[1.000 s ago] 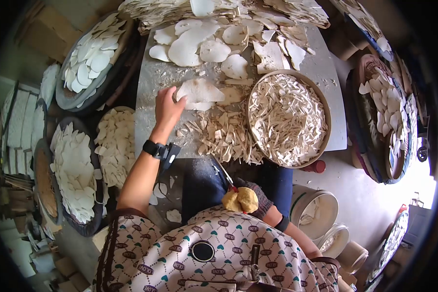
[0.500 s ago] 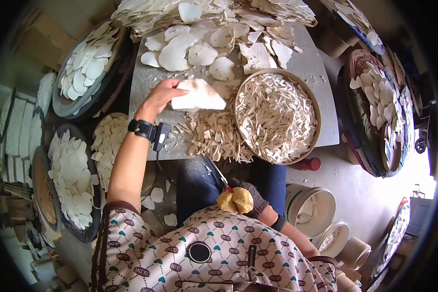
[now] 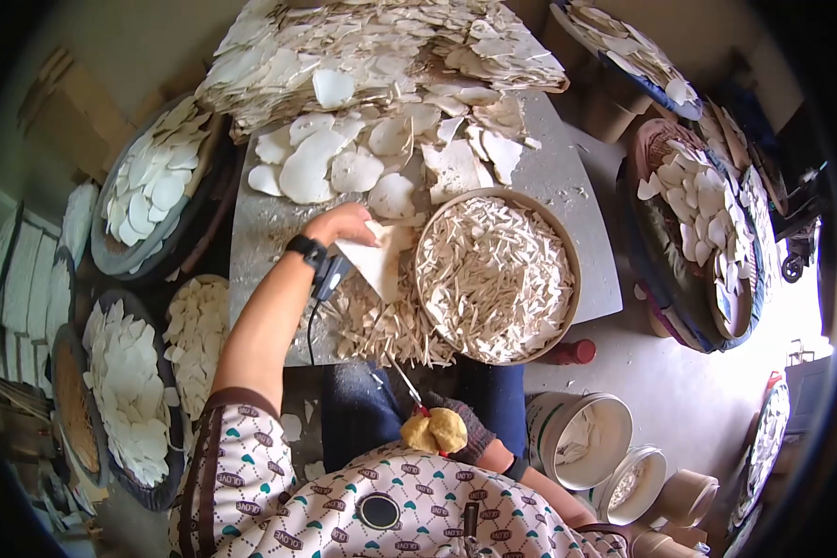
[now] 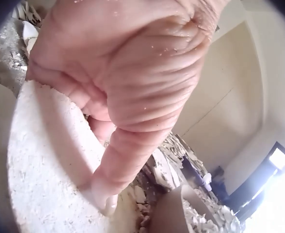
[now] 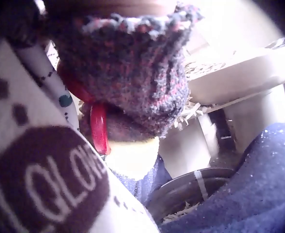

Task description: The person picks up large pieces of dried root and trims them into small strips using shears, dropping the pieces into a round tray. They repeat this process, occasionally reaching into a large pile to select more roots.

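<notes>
A bare left hand (image 3: 344, 226) pinches a flat white piece (image 3: 374, 265) above the grey table, its pointed end hanging toward the strips. In the left wrist view the thumb of the left hand (image 4: 128, 92) presses on the face of the piece (image 4: 50, 160), the other fingers behind it. The right hand (image 3: 470, 432), in a knitted glove with yellow fingertips (image 3: 434, 431), holds red-handled scissors (image 3: 405, 386) near the lap, blades toward the table. In the right wrist view the glove (image 5: 128, 73) curls round the red handle (image 5: 99, 128).
A round tray (image 3: 572, 279) full of cut strips stands on the table's right part. Loose strips (image 3: 381, 330) lie beside it. Flat white pieces (image 3: 316, 167) and a tall stack (image 3: 298, 56) are at the back. Buckets (image 3: 614, 437) and laden baskets (image 3: 126, 391) surround the table.
The left hand has lifted the white piece from the table and turned it so a point hangs down. The right hand still holds the scissors near the lap. The head view has shifted.
</notes>
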Demonstrator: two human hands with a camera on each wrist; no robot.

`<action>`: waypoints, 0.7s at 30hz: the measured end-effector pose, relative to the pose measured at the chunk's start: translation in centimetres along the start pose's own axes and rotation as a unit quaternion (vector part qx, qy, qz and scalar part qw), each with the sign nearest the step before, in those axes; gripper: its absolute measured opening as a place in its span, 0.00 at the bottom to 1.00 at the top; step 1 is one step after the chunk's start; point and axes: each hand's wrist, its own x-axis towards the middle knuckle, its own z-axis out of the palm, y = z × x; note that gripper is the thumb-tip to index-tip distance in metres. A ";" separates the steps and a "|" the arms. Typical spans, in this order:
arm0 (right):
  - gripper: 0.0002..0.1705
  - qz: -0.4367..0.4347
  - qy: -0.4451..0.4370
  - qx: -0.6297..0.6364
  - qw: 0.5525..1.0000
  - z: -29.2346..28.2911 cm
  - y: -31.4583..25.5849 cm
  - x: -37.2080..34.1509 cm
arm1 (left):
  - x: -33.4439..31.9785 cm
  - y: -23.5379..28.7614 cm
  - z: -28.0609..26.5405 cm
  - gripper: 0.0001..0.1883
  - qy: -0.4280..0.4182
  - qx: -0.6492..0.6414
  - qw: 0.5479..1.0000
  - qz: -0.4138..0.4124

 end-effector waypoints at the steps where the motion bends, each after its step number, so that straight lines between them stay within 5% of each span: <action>1: 0.19 -0.022 -0.011 -0.067 0.997 -0.1 0.0 0.0 | -1.2 0.0 -0.2 0.20 0.012 -0.061 0.998 0.029; 3: 0.17 -0.061 -0.030 -0.200 0.977 -0.4 0.0 -0.2 | -4.9 0.3 0.2 0.22 0.066 -0.208 0.973 0.070; 6: 0.09 -0.054 -0.010 -0.160 0.986 0.2 -0.4 -0.1 | -12.2 -1.1 2.4 0.23 0.137 -0.457 0.875 0.087; 10: 0.08 -0.020 -0.024 -0.082 0.996 0.5 -0.1 0.0 | -23.9 -5.5 8.8 0.19 0.260 -0.612 0.745 0.064; 12: 0.11 -0.098 -0.035 -0.187 0.977 0.5 0.0 0.1 | -29.4 -10.9 14.2 0.19 0.334 -0.645 0.687 0.004; 14: 0.16 -0.163 -0.052 -0.289 0.942 0.7 0.2 0.1 | -35.8 -14.1 19.7 0.18 0.402 -0.538 0.740 -0.037; 15: 0.16 -0.159 -0.080 -0.261 0.949 2.2 -1.4 -1.0 | -39.5 -14.7 21.8 0.19 0.398 -0.339 0.846 -0.108; 16: 0.16 -0.070 -0.080 -0.159 0.982 0.3 1.0 0.4 | -43.4 -15.3 24.0 0.20 0.366 -0.122 0.906 -0.174; 18: 0.10 -0.030 -0.142 -0.006 0.989 -0.7 2.3 1.1 | -50.1 -20.4 32.1 0.24 0.436 0.105 0.846 -0.288; 19: 0.09 -0.034 -0.120 -0.044 0.991 -0.1 1.9 1.0 | -53.5 -22.9 36.0 0.29 0.478 0.079 0.824 -0.295; 21: 0.10 -0.043 -0.096 -0.136 0.985 0.7 1.2 0.4 | -58.7 -24.8 41.1 0.30 0.443 0.095 0.757 -0.471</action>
